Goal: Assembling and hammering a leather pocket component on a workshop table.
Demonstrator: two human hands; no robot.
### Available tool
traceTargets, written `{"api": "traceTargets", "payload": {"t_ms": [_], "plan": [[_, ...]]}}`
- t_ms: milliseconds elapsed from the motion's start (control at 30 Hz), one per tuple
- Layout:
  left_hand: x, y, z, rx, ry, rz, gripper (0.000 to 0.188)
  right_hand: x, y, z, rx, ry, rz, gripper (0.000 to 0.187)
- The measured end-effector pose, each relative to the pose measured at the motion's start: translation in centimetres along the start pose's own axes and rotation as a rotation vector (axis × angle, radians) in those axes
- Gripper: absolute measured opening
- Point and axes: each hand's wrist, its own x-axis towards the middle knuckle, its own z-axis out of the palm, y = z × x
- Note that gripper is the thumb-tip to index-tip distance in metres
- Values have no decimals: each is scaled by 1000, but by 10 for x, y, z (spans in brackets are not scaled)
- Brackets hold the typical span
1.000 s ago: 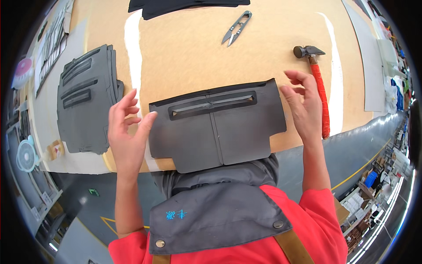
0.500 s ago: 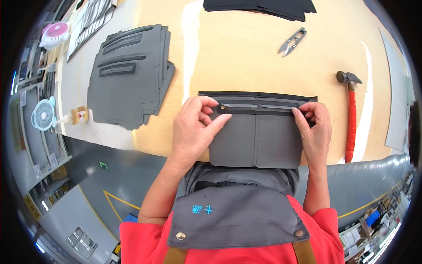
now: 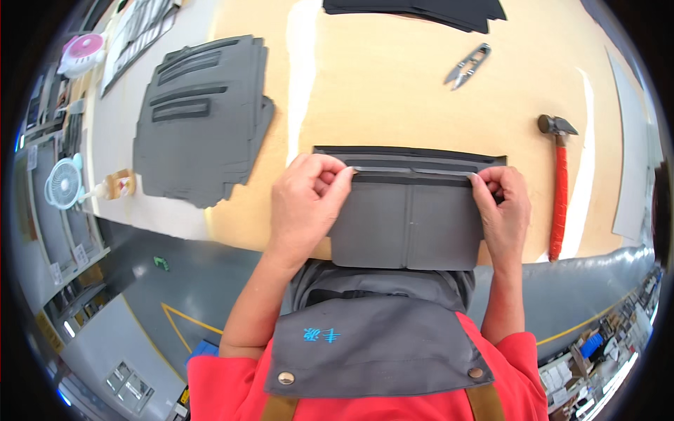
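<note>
A dark grey flat panel (image 3: 372, 224), leather-like with a seam down its middle, lies at the table's front edge. A thin, shiny pale strip (image 3: 411, 170) runs across the black band near its far edge. My left hand (image 3: 305, 203) has thumb and forefinger pinched together at the strip's left end. At the right end, my right hand (image 3: 503, 203) is closed with its thumb against the strip, the other fingers curled over the panel. Whether the strip is stuck down or lifted I cannot tell.
A stack of grey panels (image 3: 203, 147) with dark slots lies to the left. Thread snips (image 3: 468, 67) and a red-handled hammer (image 3: 559, 186) lie to the right. Black pieces (image 3: 421, 10) are at the far edge. A glue bottle (image 3: 121, 184) and small fan (image 3: 64, 182) stand far left.
My left thumb has closed up to the forefinger at the strip's left end, covering its tip. My right hand has hardly moved. The view has shifted slightly.
</note>
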Motion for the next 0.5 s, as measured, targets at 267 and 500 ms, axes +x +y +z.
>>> {"api": "traceTargets", "payload": {"t_ms": [267, 500], "plan": [[2, -4, -4, -1, -28, -84, 8, 1, -1, 2, 17, -21, 38, 9], [1, -7, -7, -2, -7, -102, 9, 1, -5, 3, 37, -40, 33, 9]]}}
